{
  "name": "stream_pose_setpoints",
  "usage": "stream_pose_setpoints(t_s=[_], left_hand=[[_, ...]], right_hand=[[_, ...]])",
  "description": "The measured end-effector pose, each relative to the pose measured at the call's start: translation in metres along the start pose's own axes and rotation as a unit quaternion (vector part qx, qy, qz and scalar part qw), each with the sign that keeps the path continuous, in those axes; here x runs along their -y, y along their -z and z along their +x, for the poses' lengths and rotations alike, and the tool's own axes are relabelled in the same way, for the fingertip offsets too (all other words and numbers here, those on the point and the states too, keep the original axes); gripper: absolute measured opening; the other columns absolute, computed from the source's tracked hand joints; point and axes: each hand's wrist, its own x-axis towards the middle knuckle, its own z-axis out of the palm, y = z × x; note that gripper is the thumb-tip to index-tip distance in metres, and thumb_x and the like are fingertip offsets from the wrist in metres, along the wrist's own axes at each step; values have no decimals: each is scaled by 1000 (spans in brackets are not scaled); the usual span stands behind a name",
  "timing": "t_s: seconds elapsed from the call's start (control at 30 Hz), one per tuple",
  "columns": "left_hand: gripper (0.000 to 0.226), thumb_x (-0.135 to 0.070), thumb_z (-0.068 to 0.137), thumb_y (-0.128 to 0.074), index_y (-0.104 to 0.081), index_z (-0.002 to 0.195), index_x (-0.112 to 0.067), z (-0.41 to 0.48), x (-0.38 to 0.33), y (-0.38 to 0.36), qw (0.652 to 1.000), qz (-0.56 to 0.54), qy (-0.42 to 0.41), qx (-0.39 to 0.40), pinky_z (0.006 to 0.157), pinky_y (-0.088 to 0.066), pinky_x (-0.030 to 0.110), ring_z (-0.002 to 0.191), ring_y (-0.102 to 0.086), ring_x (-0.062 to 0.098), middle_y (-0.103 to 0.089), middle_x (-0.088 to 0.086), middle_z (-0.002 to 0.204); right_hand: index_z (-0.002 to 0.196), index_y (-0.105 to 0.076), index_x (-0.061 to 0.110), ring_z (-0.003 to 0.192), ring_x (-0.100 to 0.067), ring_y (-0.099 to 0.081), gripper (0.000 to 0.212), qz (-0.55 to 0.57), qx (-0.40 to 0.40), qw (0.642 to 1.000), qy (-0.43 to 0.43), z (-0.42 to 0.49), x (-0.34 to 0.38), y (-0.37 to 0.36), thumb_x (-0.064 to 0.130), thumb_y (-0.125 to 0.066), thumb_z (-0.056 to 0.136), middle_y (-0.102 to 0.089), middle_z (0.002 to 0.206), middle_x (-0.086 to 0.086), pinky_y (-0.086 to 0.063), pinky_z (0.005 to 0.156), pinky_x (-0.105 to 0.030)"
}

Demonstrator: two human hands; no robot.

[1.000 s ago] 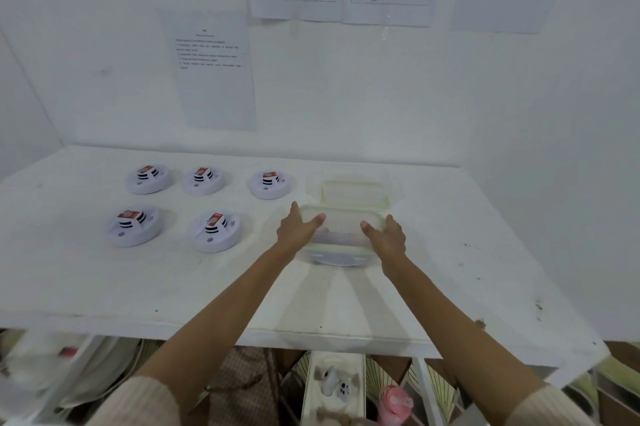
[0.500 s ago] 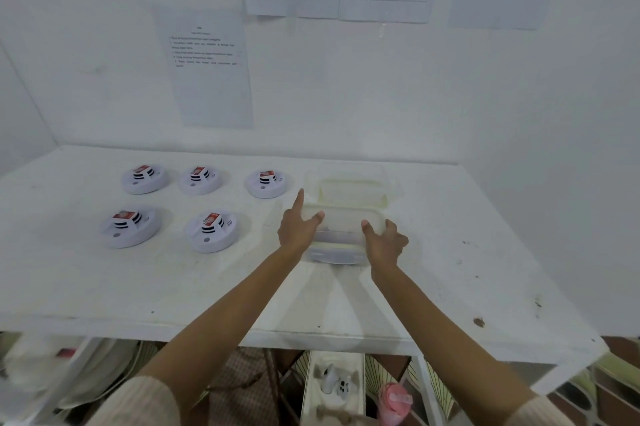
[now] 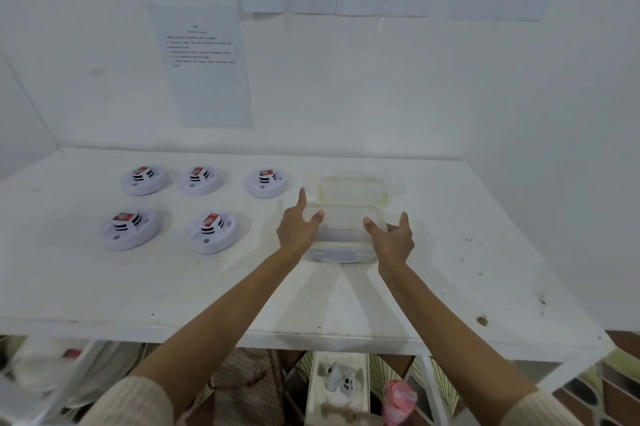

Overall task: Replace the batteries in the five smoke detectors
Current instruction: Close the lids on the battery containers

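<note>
5 smoke detectors (image 3: 211, 232) sit on the left half of the white table (image 3: 86, 287), 3 in a back row and 2 in a front row nearer me, each a pale round disc with a red-and-white label on top, all apart from one another. To their right are 2 clear plastic tubs, one right behind the other: the far tub (image 3: 353, 180) has a yellowish tint, and the near tub (image 3: 341, 249) is the one I'm at, its contents too blurred to make out. My left hand (image 3: 297, 230) is at its left end, index finger straight and pointing away from me, thumb over the rim; my right hand (image 3: 393, 240) is at its right end, fingers spread and loose, thumb over the rim. Neither hand is clenched, and I cannot tell how firmly they press. The tabletop is scuffed, with dark specks on the right side and a brown chip (image 3: 482, 320) near the front edge. White walls close in on 3 sides; 4 printed sheets are stuck to the back wall, 1 lower sheet (image 3: 207, 69) above the detectors and 3 higher up. Under the table's front edge I see a pink object (image 3: 398, 398) and a narrow white tray (image 3: 313, 391).
</note>
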Motion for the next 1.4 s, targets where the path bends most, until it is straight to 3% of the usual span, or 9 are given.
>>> stream_pose_setpoints(t_s=[0.4,0.57,0.73,0.93,1.13,1.3,1.4], left_hand=[[62,-41,98,-37,-3,149,-30,2,3,-1,999,33,-8,19,108,-25,38,138,-28,28,-30,14,149],[62,-41,99,-35,-2,149,-29,2,7,-2,998,44,-40,10,108,-26,38,139,-26,26,-30,13,150],[62,-43,98,-34,-1,148,-30,4,11,-3,997,54,-50,15,108,-27,39,138,-28,27,-30,14,149],[64,-43,97,-37,-2,149,-28,7,11,-5,999,21,-44,8,108,-25,40,138,-28,26,-31,12,150],[66,-43,97,-38,-2,149,-27,10,11,-8,999,20,-44,-1,108,-26,39,138,-28,26,-31,10,150],[73,-42,96,-42,1,150,-18,12,8,-9,1000,10,-26,-10,110,-24,40,139,-28,28,-28,11,152],[76,-42,95,-44,2,149,-13,12,8,-10,1000,7,-20,-15,110,-25,40,138,-30,29,-28,12,151]], right_hand=[[146,-22,8,125,-27,-45,80,-18,9,1000,-2,1,-3,4,29,-67,83,-55,128,-12,-35,102,-36],[149,-3,14,134,-29,-34,79,-62,90,994,15,8,4,-1,25,-56,91,-34,147,-12,-27,108,-37],[147,9,15,139,-32,-24,107,-131,160,978,25,15,15,2,42,-69,78,-21,153,-15,-25,111,-41],[147,9,10,140,-31,-22,112,-93,141,985,-37,19,16,1,36,-74,76,-20,152,-17,-25,110,-40],[147,10,6,139,-33,-24,112,-101,121,986,-47,20,14,-2,36,-73,77,-21,151,-19,-27,109,-42],[145,19,15,142,-35,-12,116,-121,140,982,-44,20,11,-3,44,-71,76,-6,153,-22,-22,111,-49],[146,13,15,140,-37,-13,114,-133,112,984,-38,16,12,-5,44,-71,75,-7,151,-24,-24,109,-49]])
